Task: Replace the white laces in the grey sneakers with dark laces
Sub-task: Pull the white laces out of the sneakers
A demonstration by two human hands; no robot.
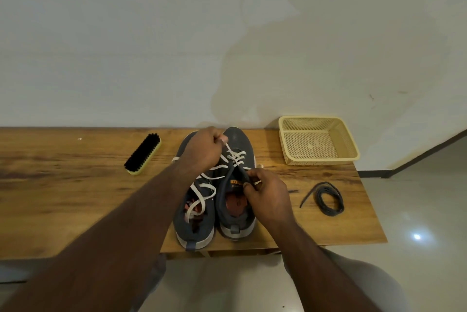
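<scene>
Two grey sneakers stand side by side on the wooden table (63, 172), toes toward the wall. The right sneaker (236, 210) has a white lace (237, 156) threaded only through its front eyelets. My left hand (203, 151) pinches a strand of that lace and holds it up over the toe. My right hand (267, 194) grips the upper edge and tongue of the right sneaker. The left sneaker (194, 225) is partly under my left forearm, with loose white lace (201, 198) across its opening. A coiled dark lace (327, 199) lies on the table to the right.
A black-bristled shoe brush (143, 153) with a yellow-green back lies left of the sneakers. A cream plastic basket (317, 141) sits at the back right corner by the wall. The table's right edge ends just beyond the dark lace, with tiled floor (417, 210) beyond.
</scene>
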